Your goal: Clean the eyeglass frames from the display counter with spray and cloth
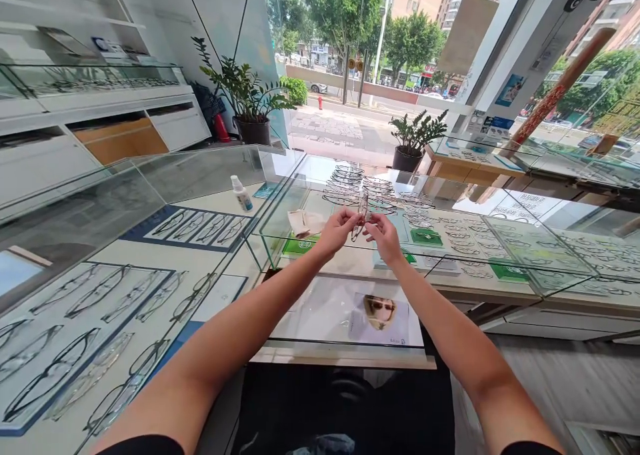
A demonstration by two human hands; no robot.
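Note:
A thin-framed pair of glasses is held upright between my two hands above the glass counter. The fingers of my left hand pinch one side of it. On the other side, my right hand has its fingertips closed on the frame. Behind my hands, rows of glasses lie on the counter top. A crumpled beige cloth lies just left of my left hand.
A white spray bottle stands left of the cloth. Trays of glasses fill the left showcase. More glasses and green boxes are on the right. Potted plants stand by the window. A picture card lies nearer me.

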